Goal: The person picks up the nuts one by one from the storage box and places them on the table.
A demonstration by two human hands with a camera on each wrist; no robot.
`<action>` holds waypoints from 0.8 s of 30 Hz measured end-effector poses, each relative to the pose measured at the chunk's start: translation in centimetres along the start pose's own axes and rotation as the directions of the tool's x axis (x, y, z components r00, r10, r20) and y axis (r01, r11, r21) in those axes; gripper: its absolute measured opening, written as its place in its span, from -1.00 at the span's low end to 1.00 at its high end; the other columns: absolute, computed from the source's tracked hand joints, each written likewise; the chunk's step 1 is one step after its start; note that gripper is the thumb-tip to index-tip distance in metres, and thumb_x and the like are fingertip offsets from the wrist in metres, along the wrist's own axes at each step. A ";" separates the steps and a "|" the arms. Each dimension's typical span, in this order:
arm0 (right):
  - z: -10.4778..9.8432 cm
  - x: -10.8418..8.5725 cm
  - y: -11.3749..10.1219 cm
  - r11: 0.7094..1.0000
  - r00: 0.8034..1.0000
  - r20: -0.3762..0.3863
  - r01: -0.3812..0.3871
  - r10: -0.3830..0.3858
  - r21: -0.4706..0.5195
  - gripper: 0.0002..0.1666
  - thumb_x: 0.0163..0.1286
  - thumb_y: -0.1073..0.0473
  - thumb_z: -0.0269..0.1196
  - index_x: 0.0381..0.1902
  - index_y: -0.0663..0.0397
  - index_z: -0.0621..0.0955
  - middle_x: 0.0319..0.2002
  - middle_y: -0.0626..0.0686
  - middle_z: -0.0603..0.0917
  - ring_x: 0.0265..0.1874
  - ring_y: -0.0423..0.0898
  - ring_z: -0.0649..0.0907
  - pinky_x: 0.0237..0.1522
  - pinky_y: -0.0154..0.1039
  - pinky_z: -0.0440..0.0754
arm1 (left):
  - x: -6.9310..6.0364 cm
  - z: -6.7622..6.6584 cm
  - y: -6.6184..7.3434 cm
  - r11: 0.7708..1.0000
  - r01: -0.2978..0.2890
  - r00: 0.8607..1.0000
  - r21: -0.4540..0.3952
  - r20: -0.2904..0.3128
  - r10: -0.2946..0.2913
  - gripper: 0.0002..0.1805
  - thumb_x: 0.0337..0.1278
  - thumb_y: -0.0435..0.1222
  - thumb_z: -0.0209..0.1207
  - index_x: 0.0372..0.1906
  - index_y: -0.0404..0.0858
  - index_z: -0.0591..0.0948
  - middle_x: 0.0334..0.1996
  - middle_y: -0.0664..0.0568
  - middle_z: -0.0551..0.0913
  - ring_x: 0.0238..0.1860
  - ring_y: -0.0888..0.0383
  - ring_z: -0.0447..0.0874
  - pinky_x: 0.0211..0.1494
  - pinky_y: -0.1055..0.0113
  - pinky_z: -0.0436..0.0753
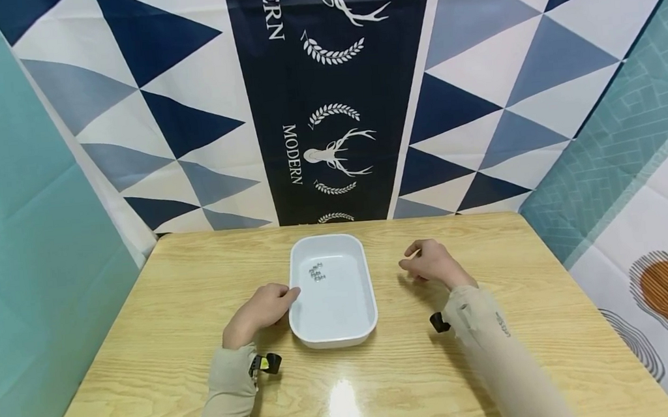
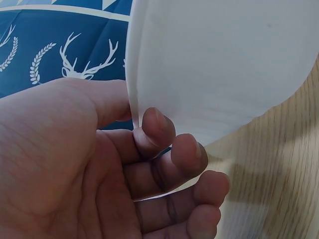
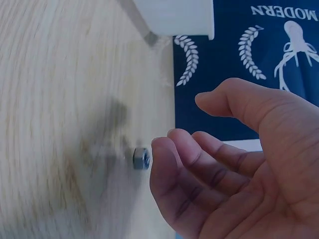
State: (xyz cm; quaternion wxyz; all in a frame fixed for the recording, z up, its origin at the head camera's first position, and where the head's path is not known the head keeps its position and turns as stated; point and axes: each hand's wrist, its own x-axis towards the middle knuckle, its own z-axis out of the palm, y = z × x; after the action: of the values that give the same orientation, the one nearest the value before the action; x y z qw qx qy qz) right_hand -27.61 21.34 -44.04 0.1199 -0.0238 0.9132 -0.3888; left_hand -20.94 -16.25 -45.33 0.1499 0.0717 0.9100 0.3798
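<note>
A white rectangular tray [image 1: 334,333] with rounded corners lies on the wooden table. Several small metal nuts [image 1: 317,272] are clustered inside it, toward the far left. My left hand [image 1: 264,305] pinches the tray's left wall, with the thumb over the rim and fingers against the outside in the left wrist view. To the right of the tray, my right hand [image 1: 430,263] hovers low over the table, its thumb apart from the loosely bent fingers. Close to those fingertips, one hex nut [image 3: 141,158] lies on the tabletop in the right wrist view; nothing is held there.
The wood-grain table [image 1: 186,279] reaches back to a patterned cloth [image 1: 337,103] hanging behind it. A teal cloth [image 1: 35,225] hangs along the left side, and another patterned cloth [image 1: 652,209] along the right. Small black wrist cameras [image 1: 272,363] are strapped over both sleeves.
</note>
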 end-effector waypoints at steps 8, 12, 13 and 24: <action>0.3 -0.6 -1.2 1.000 1.000 -0.020 0.022 -0.023 -0.008 -0.52 0.40 0.06 0.33 0.12 0.28 0.57 -0.32 0.13 0.67 -0.38 0.14 0.75 -0.22 -0.02 0.76 | 0.0 -0.1 0.1 1.000 0.001 1.000 -0.001 0.005 -0.001 -0.51 0.63 -0.04 -0.08 -0.42 -0.21 0.61 -0.71 0.07 0.38 -0.64 0.16 0.33 -0.47 0.32 0.36; 0.5 -1.1 -2.0 0.998 0.997 -0.040 0.058 -0.059 -0.020 -0.49 0.38 0.05 0.34 0.13 0.29 0.58 -0.27 0.14 0.69 -0.37 0.14 0.74 -0.27 -0.06 0.76 | 0.0 -0.1 0.1 1.000 0.002 1.000 -0.001 0.003 -0.002 -0.52 0.63 -0.05 -0.08 -0.45 -0.19 0.59 -0.71 0.06 0.38 -0.65 0.15 0.32 -0.48 0.32 0.35; 0.5 -1.2 -2.3 0.998 0.997 -0.043 0.066 -0.067 -0.020 -0.49 0.38 0.05 0.34 0.13 0.30 0.58 -0.26 0.14 0.68 -0.37 0.14 0.74 -0.28 -0.08 0.75 | -0.1 -0.1 0.1 1.000 0.003 1.000 -0.001 0.003 -0.003 -0.52 0.63 -0.05 -0.08 -0.45 -0.19 0.59 -0.71 0.06 0.38 -0.65 0.15 0.32 -0.48 0.32 0.35; 0.8 -2.4 -4.5 0.994 0.993 -0.058 0.106 -0.106 -0.011 -0.50 0.38 0.04 0.33 0.14 0.26 0.58 -0.23 0.15 0.68 -0.49 -0.08 0.67 -0.37 -0.22 0.69 | -0.1 0.0 0.1 1.000 0.007 1.000 -0.007 0.003 -0.007 -0.53 0.62 -0.03 -0.07 -0.40 -0.18 0.62 -0.70 0.06 0.39 -0.64 0.16 0.33 -0.48 0.32 0.35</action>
State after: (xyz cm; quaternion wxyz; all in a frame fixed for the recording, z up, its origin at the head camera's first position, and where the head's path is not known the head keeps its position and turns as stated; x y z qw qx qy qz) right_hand -25.33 17.98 -40.89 0.0724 -0.0614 0.9153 -0.3913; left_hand -20.86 -16.24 -45.26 0.1526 0.0686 0.9087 0.3824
